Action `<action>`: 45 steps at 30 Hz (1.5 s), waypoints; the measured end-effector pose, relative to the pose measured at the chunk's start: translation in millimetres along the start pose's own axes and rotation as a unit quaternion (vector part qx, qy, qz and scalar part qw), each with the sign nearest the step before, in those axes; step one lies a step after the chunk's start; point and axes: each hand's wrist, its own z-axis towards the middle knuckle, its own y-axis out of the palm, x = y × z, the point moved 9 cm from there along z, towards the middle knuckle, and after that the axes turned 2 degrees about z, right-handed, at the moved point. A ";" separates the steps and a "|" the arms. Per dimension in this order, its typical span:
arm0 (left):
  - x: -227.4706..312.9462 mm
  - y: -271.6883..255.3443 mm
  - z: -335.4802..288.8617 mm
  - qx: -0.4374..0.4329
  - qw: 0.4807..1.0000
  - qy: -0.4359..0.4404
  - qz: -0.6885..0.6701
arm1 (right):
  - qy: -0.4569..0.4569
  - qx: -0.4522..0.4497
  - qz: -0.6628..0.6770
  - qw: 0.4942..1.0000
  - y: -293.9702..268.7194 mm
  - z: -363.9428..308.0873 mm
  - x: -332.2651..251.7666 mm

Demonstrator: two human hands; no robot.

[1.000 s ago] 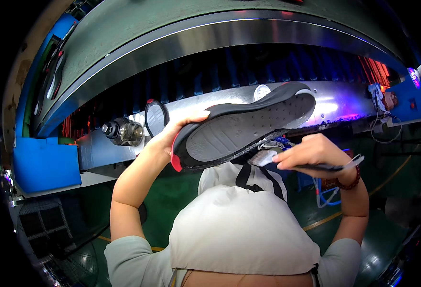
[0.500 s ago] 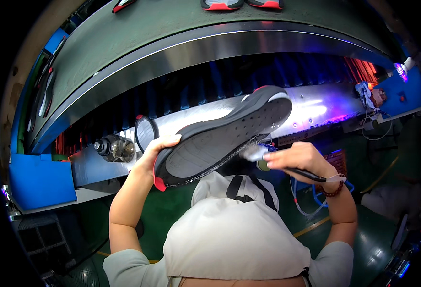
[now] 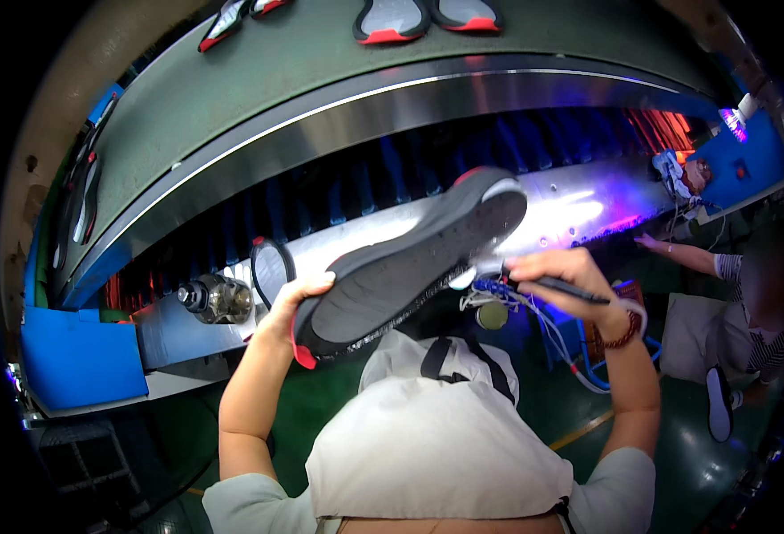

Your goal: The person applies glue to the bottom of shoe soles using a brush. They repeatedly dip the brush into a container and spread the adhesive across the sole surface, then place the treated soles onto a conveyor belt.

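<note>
A dark grey shoe sole (image 3: pixel 392 280) with a red heel tip is held tilted above my lap, its hollow inner face toward me. My left hand (image 3: pixel 285 311) grips it at the heel end, thumb over the rim. In my right hand (image 3: pixel 563 267) is a brush (image 3: pixel 572 289) with a black handle, its pale head at the near side edge of the sole, around the middle. Wet-looking shiny streaks run along that edge. Against the machine ledge, beside my left hand, a second sole (image 3: pixel 273 270) stands upright, partly hidden.
Beyond a metal ledge (image 3: pixel 570 200) runs a green conveyor belt (image 3: pixel 276 89) carrying several soles (image 3: pixel 392 20). A glass jar (image 3: pixel 223 298) with a dark top sits at left. Cables hang near a round tin (image 3: pixel 492 314). At right sits a co-worker (image 3: pixel 699 334) near another sole (image 3: pixel 719 405).
My right hand with the brush has shifted slightly up, staying along the sole's near edge. The sole has tilted and its inner face looks darker. My view has shifted; the co-worker shows more clearly.
</note>
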 end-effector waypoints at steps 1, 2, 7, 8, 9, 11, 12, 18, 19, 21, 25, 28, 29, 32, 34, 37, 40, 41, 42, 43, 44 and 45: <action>-0.1 2.1 6.5 -0.033 0.999 0.023 0.025 | 0.011 -0.021 0.044 0.999 11.2 -3.2 -2.0; -4.3 7.6 8.5 -0.053 0.999 0.008 0.005 | 0.094 -0.051 0.136 0.985 24.8 -5.1 3.4; -45.5 41.8 31.2 -0.122 0.987 -0.075 -0.078 | 0.090 0.018 0.223 0.970 62.1 17.0 -0.3; -47.2 50.8 30.0 -0.151 0.981 -0.084 -0.085 | 0.130 0.031 0.215 0.967 62.8 18.3 15.3; -48.2 59.3 27.2 -0.185 0.974 -0.092 -0.093 | 0.151 0.067 0.265 0.950 56.7 15.9 34.4; -52.2 54.0 34.3 -0.190 0.970 -0.094 -0.119 | 0.130 0.135 0.219 0.958 33.4 12.1 47.6; -51.0 54.4 35.7 -0.196 0.968 -0.094 -0.126 | 0.120 0.187 0.215 0.951 21.6 10.1 53.8; -42.1 68.0 44.1 -0.223 0.965 -0.065 -0.124 | 0.103 0.446 0.104 0.883 -3.2 0.5 76.6; -43.2 69.4 44.5 -0.221 0.967 -0.061 -0.111 | 0.103 0.483 0.066 0.867 -4.6 -3.0 76.1; -41.4 67.6 46.2 -0.210 0.973 -0.049 -0.080 | 0.080 0.477 0.028 0.875 9.4 -3.0 59.2; -14.3 28.0 52.2 -0.175 0.980 0.018 -0.089 | 0.097 0.183 0.292 0.934 50.2 6.9 27.3; 50.8 59.0 16.7 -0.262 0.945 0.189 -0.052 | 0.069 0.238 0.465 0.850 42.4 -13.4 36.9; 74.5 76.5 -0.8 -0.283 0.927 0.240 -0.046 | 0.045 0.273 0.496 0.823 35.6 -17.6 42.6; 154.0 62.8 16.8 -0.291 0.885 0.321 -0.172 | 0.069 0.292 0.529 0.794 36.0 -20.0 53.9; 198.3 55.4 38.6 -0.326 0.843 0.320 -0.285 | 0.105 0.290 0.533 0.788 43.3 -19.9 59.3; 227.4 66.2 67.2 -0.293 0.803 0.295 -0.426 | 0.114 0.291 0.513 0.800 45.3 -25.1 69.2; 220.5 113.6 90.6 -0.167 0.924 0.274 -0.207 | 0.113 0.335 0.539 0.765 45.8 -31.2 82.9; 225.4 125.2 99.2 -0.143 0.937 0.297 -0.118 | 0.118 0.344 0.540 0.759 47.3 -35.6 88.4; 233.7 130.3 109.3 -0.105 0.946 0.301 -0.054 | 0.137 0.341 0.534 0.761 49.1 -37.9 91.6; 246.3 133.1 121.2 -0.066 0.951 0.302 0.011 | 0.155 0.339 0.528 0.763 50.7 -40.0 94.3; 251.0 136.1 141.6 -0.070 0.966 0.248 0.002 | 0.165 0.345 0.529 0.758 49.3 -44.3 94.9; 255.6 136.9 157.3 -0.061 0.974 0.219 -0.003 | 0.180 0.350 0.534 0.748 50.0 -49.2 97.2</action>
